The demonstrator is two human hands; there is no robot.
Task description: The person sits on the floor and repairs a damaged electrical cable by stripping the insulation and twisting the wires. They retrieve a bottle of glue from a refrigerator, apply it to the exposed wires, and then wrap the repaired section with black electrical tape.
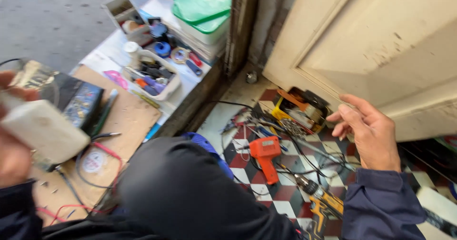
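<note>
My left hand (12, 154) sits at the left edge, closed around a white rectangular block (43, 130), blurred by motion. My right hand (369, 130) hovers open at the right, fingers spread and holding nothing, above the checkered floor (247, 173) and just right of a yellow box of tools (297, 111). An orange pistol-shaped tool (265, 155) lies on the floor to the left of that hand. My dark-clothed knee (185, 192) fills the lower middle.
A cardboard-topped bench (128, 121) at left carries a dark meter (78, 102), red and black leads (102, 149), a white tray of small parts (152, 75) and stacked green-lidded tubs (202, 11). A yellow drill (323, 204) and cables lie on the floor. A cream door (381, 45) stands behind.
</note>
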